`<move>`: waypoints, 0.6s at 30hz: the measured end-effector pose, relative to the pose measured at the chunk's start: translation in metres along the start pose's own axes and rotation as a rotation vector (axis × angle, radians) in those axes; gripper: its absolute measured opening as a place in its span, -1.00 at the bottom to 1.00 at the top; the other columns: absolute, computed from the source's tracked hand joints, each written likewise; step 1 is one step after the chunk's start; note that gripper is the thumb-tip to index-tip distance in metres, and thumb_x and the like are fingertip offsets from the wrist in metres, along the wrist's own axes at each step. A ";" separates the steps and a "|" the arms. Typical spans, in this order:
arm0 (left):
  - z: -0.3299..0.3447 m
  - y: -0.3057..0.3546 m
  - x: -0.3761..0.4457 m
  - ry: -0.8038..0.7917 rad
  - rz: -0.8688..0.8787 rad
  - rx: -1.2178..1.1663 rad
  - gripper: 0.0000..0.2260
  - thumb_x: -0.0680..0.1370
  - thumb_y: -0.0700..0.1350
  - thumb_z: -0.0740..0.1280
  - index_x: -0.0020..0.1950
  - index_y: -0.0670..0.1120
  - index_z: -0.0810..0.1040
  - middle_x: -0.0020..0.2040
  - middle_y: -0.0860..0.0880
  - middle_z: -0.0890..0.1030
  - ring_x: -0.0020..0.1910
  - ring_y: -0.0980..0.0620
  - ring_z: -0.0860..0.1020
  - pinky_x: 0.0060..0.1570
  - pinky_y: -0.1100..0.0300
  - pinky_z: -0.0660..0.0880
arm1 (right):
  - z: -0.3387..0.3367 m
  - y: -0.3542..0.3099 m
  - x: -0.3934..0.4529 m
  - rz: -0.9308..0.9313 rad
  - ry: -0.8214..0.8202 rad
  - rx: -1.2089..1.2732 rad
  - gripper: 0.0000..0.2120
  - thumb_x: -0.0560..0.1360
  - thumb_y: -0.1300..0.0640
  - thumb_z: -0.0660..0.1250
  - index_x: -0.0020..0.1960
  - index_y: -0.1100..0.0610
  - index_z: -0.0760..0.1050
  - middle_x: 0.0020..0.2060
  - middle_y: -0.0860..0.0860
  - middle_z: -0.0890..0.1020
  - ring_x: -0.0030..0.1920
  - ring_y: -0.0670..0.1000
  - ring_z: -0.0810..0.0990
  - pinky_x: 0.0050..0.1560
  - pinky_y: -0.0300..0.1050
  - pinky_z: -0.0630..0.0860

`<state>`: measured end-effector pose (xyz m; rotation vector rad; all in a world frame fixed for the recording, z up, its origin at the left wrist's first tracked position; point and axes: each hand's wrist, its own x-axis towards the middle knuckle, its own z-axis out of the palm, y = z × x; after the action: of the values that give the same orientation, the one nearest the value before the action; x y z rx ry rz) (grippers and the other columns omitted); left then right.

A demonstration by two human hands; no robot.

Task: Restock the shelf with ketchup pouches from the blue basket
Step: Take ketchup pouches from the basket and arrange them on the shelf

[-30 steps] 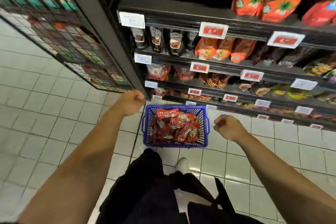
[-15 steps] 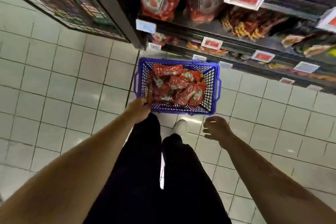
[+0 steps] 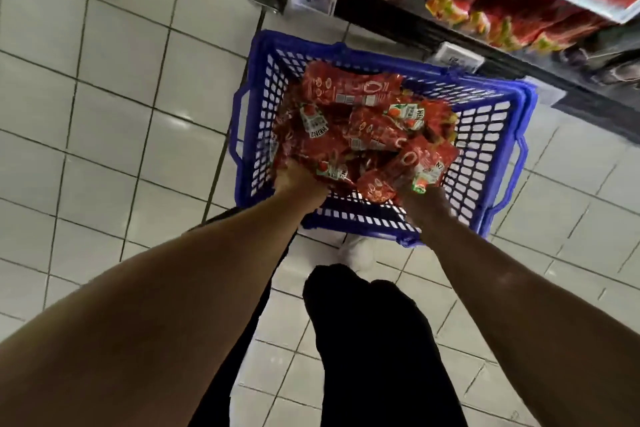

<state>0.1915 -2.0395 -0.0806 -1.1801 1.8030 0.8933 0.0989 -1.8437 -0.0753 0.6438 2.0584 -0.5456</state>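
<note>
Both in the blue basket (image 3: 491,135): left hand (image 3: 299,180) buried among ketchup pouches (image 3: 367,128) at near-left corner, grip hidden; right hand (image 3: 420,196) at near-right, seemingly clamped on Heinz pouch (image 3: 427,163), long axis slanting toward shelf (image 3: 502,55) beyond.

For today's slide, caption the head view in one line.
Both hands, left and right, reach into the blue basket of ketchup pouches beside the shelf.

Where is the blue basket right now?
In the head view the basket sits on the tiled floor at centre frame, just below the shelf, with both hands reaching into its pouches.
</note>
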 end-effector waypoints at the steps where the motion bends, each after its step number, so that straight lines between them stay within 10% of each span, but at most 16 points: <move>1: 0.010 0.001 0.015 0.018 -0.067 -0.065 -0.15 0.58 0.23 0.28 0.64 -0.17 -0.08 0.60 -0.24 0.11 0.54 -0.23 0.20 0.48 -0.06 0.27 | 0.010 0.001 0.016 -0.034 0.025 -0.019 -0.52 0.40 -0.23 0.41 0.10 0.12 0.55 -0.19 0.08 0.64 -0.17 0.15 0.61 -0.08 0.09 0.58; 4: 0.030 -0.006 0.049 0.182 -0.233 -0.262 0.12 0.43 0.28 0.46 0.63 -0.19 -0.20 0.63 -0.21 -0.05 0.61 -0.19 -0.01 0.57 -0.10 0.10 | 0.032 0.000 0.048 -0.100 0.067 -0.038 -0.32 0.33 -0.28 0.47 0.29 0.11 0.50 0.12 0.14 0.63 0.09 0.15 0.61 0.14 0.12 0.58; 18: 0.048 -0.003 0.082 0.421 -0.261 -0.574 -0.12 0.42 -0.03 0.53 0.60 -0.05 0.10 0.50 -0.15 0.35 0.48 -0.20 0.33 0.45 -0.16 0.36 | 0.073 -0.007 0.084 0.181 0.171 0.411 -0.48 0.13 -0.20 0.60 -0.04 0.06 0.58 -0.23 -0.10 0.63 -0.20 -0.04 0.61 -0.22 -0.18 0.52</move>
<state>0.1847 -2.0301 -0.1747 -2.0447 1.6901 1.1029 0.0998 -1.8725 -0.1825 1.1402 2.0311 -0.8404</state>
